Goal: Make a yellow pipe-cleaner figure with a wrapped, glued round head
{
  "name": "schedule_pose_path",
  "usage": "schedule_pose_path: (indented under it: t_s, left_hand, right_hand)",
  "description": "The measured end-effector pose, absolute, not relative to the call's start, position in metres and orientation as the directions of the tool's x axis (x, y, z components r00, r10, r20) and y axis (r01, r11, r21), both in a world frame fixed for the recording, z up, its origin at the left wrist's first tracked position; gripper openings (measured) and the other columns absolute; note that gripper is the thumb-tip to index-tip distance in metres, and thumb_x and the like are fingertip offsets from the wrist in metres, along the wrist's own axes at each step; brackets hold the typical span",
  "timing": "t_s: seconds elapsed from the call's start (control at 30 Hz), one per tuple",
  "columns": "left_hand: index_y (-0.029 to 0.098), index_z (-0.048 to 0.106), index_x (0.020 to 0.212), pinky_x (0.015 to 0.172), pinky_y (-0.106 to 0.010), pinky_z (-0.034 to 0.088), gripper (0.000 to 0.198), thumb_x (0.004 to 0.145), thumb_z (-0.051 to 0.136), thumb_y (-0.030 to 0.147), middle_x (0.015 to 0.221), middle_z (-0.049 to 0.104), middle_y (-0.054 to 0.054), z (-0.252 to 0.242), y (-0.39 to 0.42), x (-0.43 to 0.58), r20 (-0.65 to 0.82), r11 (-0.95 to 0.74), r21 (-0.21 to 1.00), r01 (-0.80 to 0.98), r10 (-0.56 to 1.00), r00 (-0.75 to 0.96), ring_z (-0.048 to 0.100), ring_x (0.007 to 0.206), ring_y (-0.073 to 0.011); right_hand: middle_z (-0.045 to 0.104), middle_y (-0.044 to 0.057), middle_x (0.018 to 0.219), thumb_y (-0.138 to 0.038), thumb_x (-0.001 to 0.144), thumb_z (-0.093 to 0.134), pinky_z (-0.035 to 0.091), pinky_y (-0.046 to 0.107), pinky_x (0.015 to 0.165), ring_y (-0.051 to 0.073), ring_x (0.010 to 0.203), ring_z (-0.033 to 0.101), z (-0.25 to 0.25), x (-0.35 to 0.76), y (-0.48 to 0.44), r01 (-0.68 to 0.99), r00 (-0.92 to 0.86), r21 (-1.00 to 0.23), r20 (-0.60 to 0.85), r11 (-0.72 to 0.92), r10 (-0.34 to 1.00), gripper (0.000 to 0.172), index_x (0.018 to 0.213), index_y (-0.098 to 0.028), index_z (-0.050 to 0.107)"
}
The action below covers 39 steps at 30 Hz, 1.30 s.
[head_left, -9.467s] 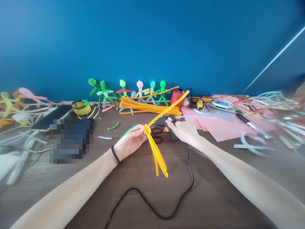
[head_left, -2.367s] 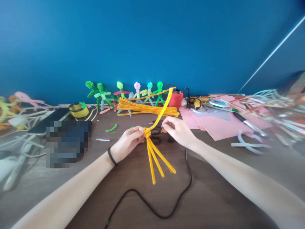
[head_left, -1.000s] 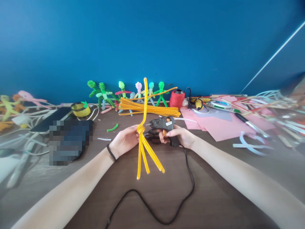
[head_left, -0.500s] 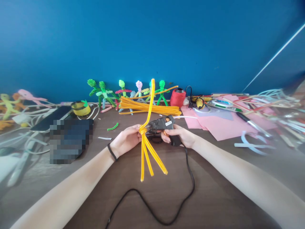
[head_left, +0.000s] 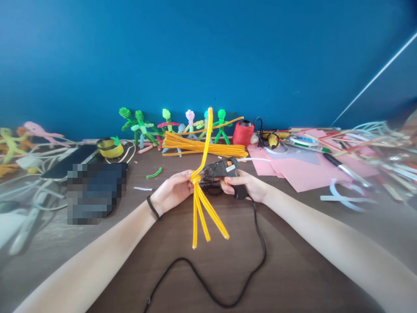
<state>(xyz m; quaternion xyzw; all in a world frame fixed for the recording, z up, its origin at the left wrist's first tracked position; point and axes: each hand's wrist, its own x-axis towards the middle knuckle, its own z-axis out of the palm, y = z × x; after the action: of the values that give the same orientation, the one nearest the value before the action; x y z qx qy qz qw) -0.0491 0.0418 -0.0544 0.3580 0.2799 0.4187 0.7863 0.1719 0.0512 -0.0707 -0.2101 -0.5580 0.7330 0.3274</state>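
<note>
Between the fingertips of my left hand [head_left: 176, 189] is a bunch of yellow pipe cleaners [head_left: 203, 211], wrapped together at a knot. One long stem points up from the knot and several ends fan downward. My right hand [head_left: 246, 184] grips a black hot glue gun [head_left: 224, 168] by its handle, fingers at the orange trigger. Its nozzle points left and is right at the knot; whether it touches I cannot tell. A white glue stick [head_left: 254, 159] sticks out of the gun's back, and a black cord [head_left: 260, 248] trails from the handle toward me.
Behind my hands lies a bundle of yellow pipe cleaners [head_left: 205, 145]. Several pipe-cleaner figures [head_left: 140, 126] stand along the blue wall. A red thread spool [head_left: 243, 133], pink paper [head_left: 302, 171] and a marker [head_left: 345, 169] are at right. A yellow tape roll [head_left: 110, 148] sits at left.
</note>
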Motion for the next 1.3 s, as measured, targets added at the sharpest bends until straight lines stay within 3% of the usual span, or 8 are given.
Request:
schedule_pose_path:
  t_s: [0.87, 1.17, 1.3]
  left_hand:
    - [0.012, 0.056, 0.067, 0.062, -0.024, 0.042, 0.005, 0.072, 0.055, 0.014, 0.066, 0.054, -0.003, -0.0565, 0.0431, -0.0498, -0.132, 0.382, 0.809, -0.447, 0.859, 0.495, 0.051, 0.061, -0.0118]
    - [0.011, 0.056, 0.068, 0.061, -0.023, 0.041, 0.003, 0.070, 0.057, 0.013, 0.065, 0.053, -0.003, -0.0547, 0.0420, -0.0488, -0.145, 0.391, 0.796, -0.461, 0.864, 0.482, 0.050, 0.059, -0.0111]
    - [0.010, 0.056, 0.067, 0.058, -0.022, 0.041, 0.005, 0.070, 0.058, 0.013, 0.063, 0.051, -0.003, -0.0538, 0.0420, -0.0482, -0.146, 0.396, 0.792, -0.465, 0.862, 0.485, 0.049, 0.057, -0.0103]
  right_hand:
    - [0.044, -0.002, 0.052, -0.029, 0.077, 0.055, 0.023, 0.024, 0.050, 0.009, 0.050, 0.035, -0.0687, 0.1721, 0.0505, -0.229, -0.694, -0.963, 0.059, -0.142, 0.718, 0.022, 0.087, -0.009, 0.057]
    - [0.047, -0.002, 0.052, -0.026, 0.075, 0.057, 0.026, 0.024, 0.050, 0.009, 0.050, 0.038, -0.0668, 0.1715, 0.0500, -0.228, -0.677, -0.964, 0.055, -0.139, 0.734, 0.022, 0.089, -0.009, 0.058]
    - [0.058, 0.003, 0.060, -0.024, 0.072, 0.059, 0.033, 0.023, 0.052, 0.010, 0.053, 0.045, -0.0696, 0.1712, 0.0505, -0.249, -0.656, -0.947, 0.011, -0.204, 0.754, 0.022, 0.088, -0.008, 0.060]
